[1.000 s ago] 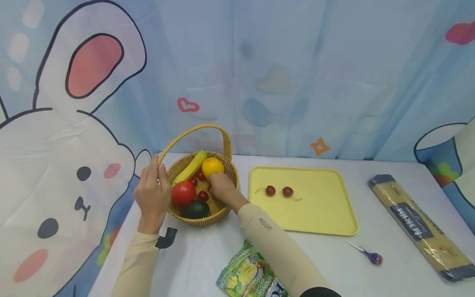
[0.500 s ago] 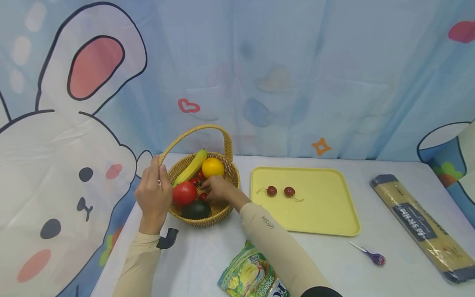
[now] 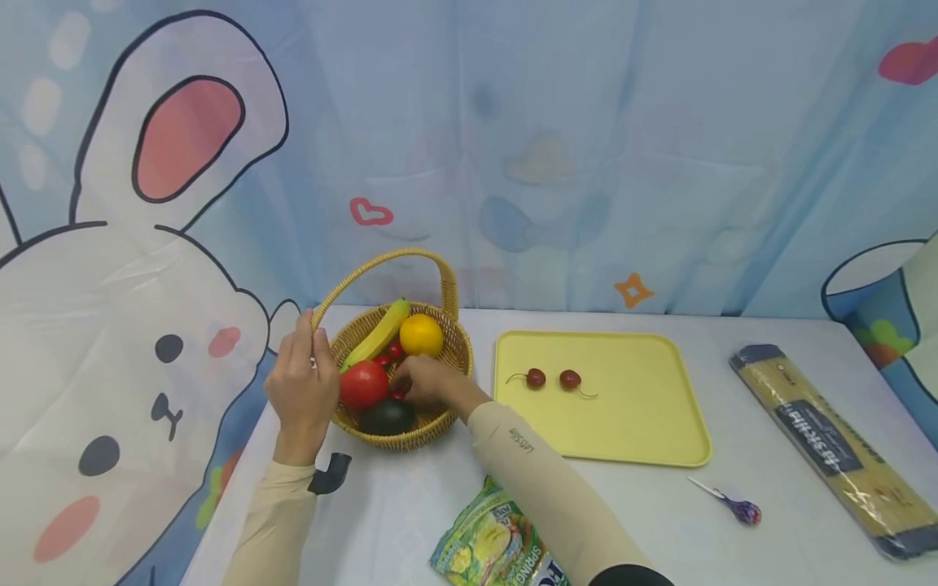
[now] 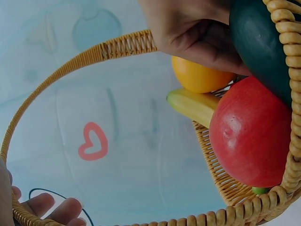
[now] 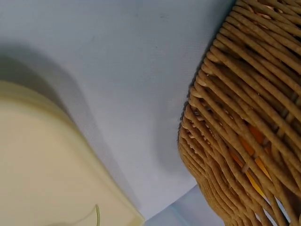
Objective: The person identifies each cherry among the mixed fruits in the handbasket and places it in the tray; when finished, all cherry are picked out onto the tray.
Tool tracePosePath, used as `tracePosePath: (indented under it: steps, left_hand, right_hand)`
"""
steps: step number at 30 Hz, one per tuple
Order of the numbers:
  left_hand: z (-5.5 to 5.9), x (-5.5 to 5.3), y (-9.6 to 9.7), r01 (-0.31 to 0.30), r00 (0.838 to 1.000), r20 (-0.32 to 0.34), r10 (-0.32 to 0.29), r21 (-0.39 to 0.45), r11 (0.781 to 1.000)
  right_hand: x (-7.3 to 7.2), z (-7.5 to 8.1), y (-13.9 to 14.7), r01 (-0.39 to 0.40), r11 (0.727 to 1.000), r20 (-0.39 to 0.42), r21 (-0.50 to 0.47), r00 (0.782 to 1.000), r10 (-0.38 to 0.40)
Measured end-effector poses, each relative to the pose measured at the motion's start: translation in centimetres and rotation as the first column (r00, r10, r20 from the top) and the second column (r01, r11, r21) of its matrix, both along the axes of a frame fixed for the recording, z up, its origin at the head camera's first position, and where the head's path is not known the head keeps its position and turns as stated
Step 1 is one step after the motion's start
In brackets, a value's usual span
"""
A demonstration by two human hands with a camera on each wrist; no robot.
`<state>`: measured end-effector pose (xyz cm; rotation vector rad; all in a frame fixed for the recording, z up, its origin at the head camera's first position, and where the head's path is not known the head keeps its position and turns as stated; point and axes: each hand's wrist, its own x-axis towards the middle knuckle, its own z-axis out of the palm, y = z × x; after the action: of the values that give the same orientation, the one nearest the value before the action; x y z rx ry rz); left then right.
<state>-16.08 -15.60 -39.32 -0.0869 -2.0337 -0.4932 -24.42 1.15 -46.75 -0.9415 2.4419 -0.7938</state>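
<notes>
the person's left grip [image 3: 302, 391] holds the arched handle [image 3: 381, 260] of a wicker basket [image 3: 403, 442], fingers curled round its left side. the right grip [image 3: 432, 381] is down inside the basket, its fingertips at a small red fruit [image 3: 398, 395] that is partly hidden; i cannot tell whether they pinch it. around that spot in the basket lie a large red fruit [image 3: 364, 385], a dark green fruit [image 3: 386, 416], an orange [image 3: 421, 335] and a banana [image 3: 377, 334], with more small red fruit near the banana.

to the basket's right, a yellow tray [image 3: 637, 415] carries two stemmed cherries [image 3: 570, 379], apart from each other. a green printed bag [image 3: 487, 537], a lollipop [image 3: 743, 511] and a long package [image 3: 828, 452] lie on the white worktop [image 3: 388, 521], before a blue curtain [image 3: 440, 122] with a cartoon rabbit.
</notes>
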Motion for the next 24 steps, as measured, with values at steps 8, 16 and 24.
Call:
tracePosePath:
  steps: [8, 16, 24]
  left_hand:
    - [0.0, 0.1, -0.1, 0.004, 1.0, 0.003, -0.004, -0.004, 1.0]
    - [-0.2, -0.1, -0.1, -0.002, 1.0, -0.004, 0.002, -0.001, 1.0]
    - [-0.3, -0.1, -0.1, -0.002, 1.0, -0.009, 0.002, 0.012, 1.0]
  right_hand:
    - [-0.4, -0.6, -0.3, 0.012, 1.0, -0.072, -0.018, 0.997, -0.013]
    - [-0.2, 0.4, 1.3, 0.186, 0.944, 0.107, -0.273, 0.981, -0.162]
    - [0.8, 1.3, 4.8, 0.228, 0.867, 0.087, -0.443, 0.974, -0.211]
